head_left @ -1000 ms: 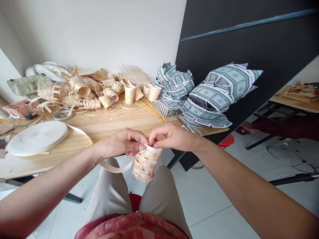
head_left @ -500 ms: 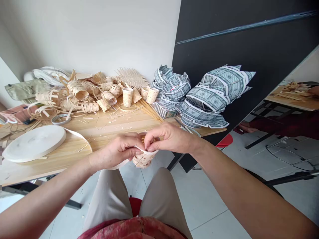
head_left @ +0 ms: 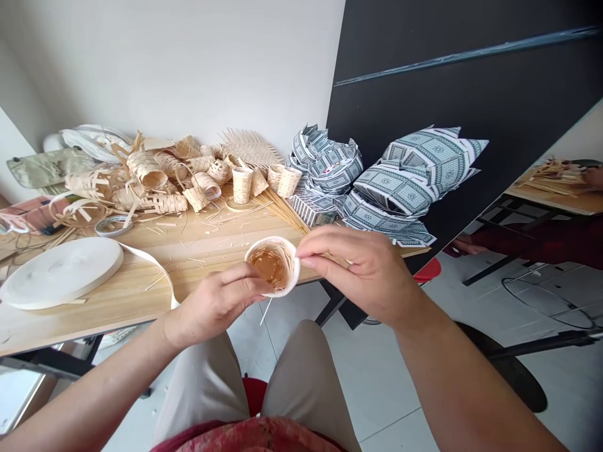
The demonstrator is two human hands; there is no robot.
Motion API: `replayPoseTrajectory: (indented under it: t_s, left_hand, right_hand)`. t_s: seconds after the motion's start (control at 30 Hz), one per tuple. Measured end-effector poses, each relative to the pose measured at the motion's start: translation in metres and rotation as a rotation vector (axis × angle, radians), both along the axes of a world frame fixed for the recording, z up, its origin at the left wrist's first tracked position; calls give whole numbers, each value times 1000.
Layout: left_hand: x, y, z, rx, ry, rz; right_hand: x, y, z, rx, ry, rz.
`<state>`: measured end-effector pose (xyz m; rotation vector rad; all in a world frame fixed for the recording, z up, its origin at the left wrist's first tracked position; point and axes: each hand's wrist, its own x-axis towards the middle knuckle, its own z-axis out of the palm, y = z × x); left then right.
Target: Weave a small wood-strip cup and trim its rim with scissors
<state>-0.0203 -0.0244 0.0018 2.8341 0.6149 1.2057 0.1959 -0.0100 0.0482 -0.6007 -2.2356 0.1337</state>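
Observation:
Above my knees, my left hand (head_left: 230, 292) grips a small woven cup-shaped basket (head_left: 271, 267) by its near left rim, thumb and fingers closed on the wall. The basket tilts so that its opening faces me, showing a tan inside. White tape (head_left: 293, 276) covers its rim. At the right edge of that rim, my right hand (head_left: 353, 263) is closed in a pinch; what lies between the fingertips is too small to make out. A thin pale strand (head_left: 266, 311) hangs below the basket. A white ribbon (head_left: 155, 260) runs from a large white roll (head_left: 61, 273) towards my left wrist.
Woven cups (head_left: 242, 184) and a pile of woven strip pieces (head_left: 155, 172) sit along the back of the wooden table (head_left: 207, 242). Folded-card baskets (head_left: 400, 176) are stacked at the right. A tape ring (head_left: 113, 226) lies behind the roll. Another person's hand (head_left: 594, 177) shows at far right.
The basket has tipped towards me and risen slightly, exposing its inside. My right hand has moved right, from inside the near rim to the right rim edge. My left hand still holds the basket.

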Motion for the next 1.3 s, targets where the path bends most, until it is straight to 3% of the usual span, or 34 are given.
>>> replayPoseTrajectory:
  t_s: [0.1,0.3,0.43,0.53,0.77,1.1,1.2,1.3]
  left_hand:
    - [-2,-3,-10,128,1,136]
    - [-1,-3,-30,291,44,303]
    - [2,-3,-36,383,52,344]
    - [5,-5,-36,394,42,365]
    - [11,-8,-37,374,-25,404]
    - [15,-5,-43,299,-133,507]
    - [15,-5,-45,307,-147,518]
    - [16,-4,-48,313,-160,542]
  right_hand:
    - [-4,-10,-16,-97,107,-80]
    - [-23,-26,-61,-574,322,-132]
    - [-39,-29,-84,-867,592,-39]
    - [-48,-27,-91,-973,794,64]
    - [-55,-24,-92,-989,915,54]
    - [-52,-23,-90,-869,782,48]
    - [-49,-23,-90,-818,715,-27]
    - [-48,-23,-89,-676,620,-165]
